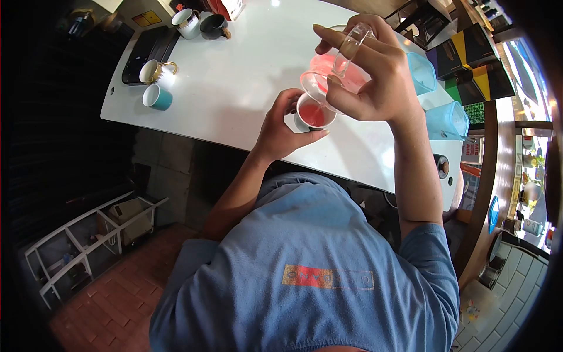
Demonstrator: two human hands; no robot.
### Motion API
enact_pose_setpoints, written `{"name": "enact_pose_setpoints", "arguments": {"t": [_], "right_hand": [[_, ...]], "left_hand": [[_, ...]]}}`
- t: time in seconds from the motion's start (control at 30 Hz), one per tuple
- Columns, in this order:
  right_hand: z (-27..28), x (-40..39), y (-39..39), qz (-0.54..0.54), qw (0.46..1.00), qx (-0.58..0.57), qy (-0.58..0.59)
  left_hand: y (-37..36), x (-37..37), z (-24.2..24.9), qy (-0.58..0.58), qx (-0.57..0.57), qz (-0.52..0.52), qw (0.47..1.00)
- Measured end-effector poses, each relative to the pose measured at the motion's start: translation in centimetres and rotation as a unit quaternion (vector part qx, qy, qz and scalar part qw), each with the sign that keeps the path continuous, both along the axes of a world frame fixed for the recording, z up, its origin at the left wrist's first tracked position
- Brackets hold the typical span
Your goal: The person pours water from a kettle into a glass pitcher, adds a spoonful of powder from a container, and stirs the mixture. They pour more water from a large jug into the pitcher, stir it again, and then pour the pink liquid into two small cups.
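Right hand [375, 76] clamped on tilted glass jug [331, 73], pouring red liquid into small white cup [315, 112] near front edge of white worktop [234, 82]. Left hand [281, 129] wrapped round cup, steadying it. Cup already nearly full: likely overflow onto fingers and worktop if tilt held. Two mugs [157, 72] and teal cup [158, 97] near left edge, blue containers [421, 73] at right. Shirt print [327, 277] and yellow label [146, 19] unreadable.
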State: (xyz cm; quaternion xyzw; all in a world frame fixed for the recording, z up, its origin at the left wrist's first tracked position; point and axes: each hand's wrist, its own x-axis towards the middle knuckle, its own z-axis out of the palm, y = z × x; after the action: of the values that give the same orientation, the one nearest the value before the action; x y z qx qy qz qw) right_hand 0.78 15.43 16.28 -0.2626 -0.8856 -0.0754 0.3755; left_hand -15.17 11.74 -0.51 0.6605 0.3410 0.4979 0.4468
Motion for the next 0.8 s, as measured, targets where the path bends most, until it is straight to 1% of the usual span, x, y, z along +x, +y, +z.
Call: {"name": "enact_pose_setpoints", "arguments": {"t": [0.3, 0.37, 0.67, 0.8], "right_hand": [[0.2, -0.3, 0.4, 0.016, 1.000, 0.000, -0.010], [0.2, -0.4, 0.5, 0.020, 1.000, 0.001, -0.003], [-0.1, -1.3, 1.6, 0.070, 0.998, -0.007, -0.003], [-0.3, -2.0, 2.1, 0.088, 0.996, -0.007, 0.000]], "left_hand": [[0.0, -0.1, 0.4, 0.016, 0.006, 0.024, 1.000], [0.0, -0.2, 0.3, 0.010, -0.007, 0.030, 0.999], [-0.2, -0.8, -0.3, 0.024, 0.005, 0.072, 0.997], [-0.3, -1.3, -0.1, 0.013, -0.012, 0.087, 0.996]]}}
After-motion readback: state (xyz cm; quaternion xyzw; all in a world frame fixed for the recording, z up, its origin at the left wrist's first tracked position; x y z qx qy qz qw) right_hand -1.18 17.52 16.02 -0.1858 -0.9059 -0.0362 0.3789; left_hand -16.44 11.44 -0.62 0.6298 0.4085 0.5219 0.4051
